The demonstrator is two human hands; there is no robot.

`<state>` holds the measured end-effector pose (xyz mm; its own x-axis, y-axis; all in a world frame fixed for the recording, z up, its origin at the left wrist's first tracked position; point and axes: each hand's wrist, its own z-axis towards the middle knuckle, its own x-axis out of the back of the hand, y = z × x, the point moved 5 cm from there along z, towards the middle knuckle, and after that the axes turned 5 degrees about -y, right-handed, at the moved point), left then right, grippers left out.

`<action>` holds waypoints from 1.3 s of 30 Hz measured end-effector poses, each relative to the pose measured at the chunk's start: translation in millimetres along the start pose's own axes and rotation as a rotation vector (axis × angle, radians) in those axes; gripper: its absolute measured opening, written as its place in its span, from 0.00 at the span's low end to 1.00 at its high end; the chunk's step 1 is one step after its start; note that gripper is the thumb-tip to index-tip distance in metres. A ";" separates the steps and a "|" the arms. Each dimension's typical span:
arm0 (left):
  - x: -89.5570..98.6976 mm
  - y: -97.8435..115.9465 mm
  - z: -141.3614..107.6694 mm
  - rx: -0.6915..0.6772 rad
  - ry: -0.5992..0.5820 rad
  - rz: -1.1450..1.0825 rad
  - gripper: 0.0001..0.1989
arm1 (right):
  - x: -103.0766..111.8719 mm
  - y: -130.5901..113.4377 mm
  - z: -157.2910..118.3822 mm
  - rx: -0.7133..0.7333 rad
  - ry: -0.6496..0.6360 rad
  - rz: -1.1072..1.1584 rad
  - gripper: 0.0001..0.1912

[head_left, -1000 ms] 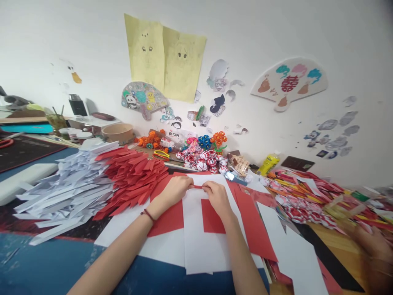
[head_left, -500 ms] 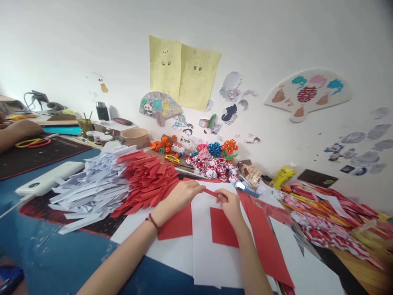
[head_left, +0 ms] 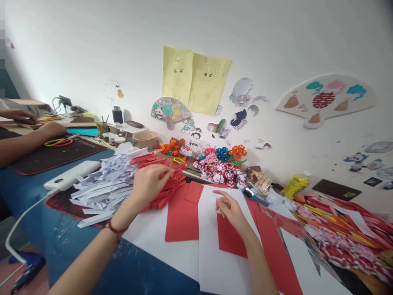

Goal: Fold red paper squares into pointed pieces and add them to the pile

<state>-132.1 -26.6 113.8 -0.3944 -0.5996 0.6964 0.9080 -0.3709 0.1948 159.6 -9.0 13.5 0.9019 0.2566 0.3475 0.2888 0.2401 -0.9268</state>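
Note:
My left hand [head_left: 151, 183], with a dark bracelet on its wrist, is over the pile of folded red paper strips [head_left: 167, 192]. Its fingers are curled together; whether a strip sits between them I cannot make out against the red behind. My right hand [head_left: 229, 208] is open, fingers loosely apart, above white paper [head_left: 208, 229] and a red paper square [head_left: 229, 235]. Left of that lies a red sheet [head_left: 183, 221]. A heap of folded white strips [head_left: 106, 184] adjoins the red pile.
At far left another person's hand [head_left: 52, 130] rests by yellow-and-red scissors [head_left: 58, 142]. A white power bank [head_left: 72, 175] with a cable lies left of the white strips. Red-and-white paper balls [head_left: 219, 172], a yellow bottle [head_left: 296, 185] and colourful strips [head_left: 337, 213] line the wall side.
My left hand has moved left from the red strip both hands held to above the red pile. My right hand has let go and its fingers have opened. The view has shifted left.

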 end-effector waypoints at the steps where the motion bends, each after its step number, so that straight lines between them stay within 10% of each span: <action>1: 9.1 -14.5 4.9 0.089 -0.001 0.029 0.14 | -1.4 1.0 -0.1 -0.009 -0.011 -0.011 0.21; 10: 35.7 -81.0 17.5 0.438 -0.054 0.300 0.18 | -3.2 3.4 -3.2 -0.075 -0.027 -0.075 0.16; 39: 34.0 -58.0 -3.0 0.353 -0.056 0.452 0.19 | -10.3 13.0 -3.6 -0.108 -0.200 -0.191 0.17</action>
<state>-198.6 -27.6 124.0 0.0436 -0.6011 0.7980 0.9805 0.1790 0.0813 155.3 -11.9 -2.6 0.7494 0.3986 0.5287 0.4897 0.2038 -0.8477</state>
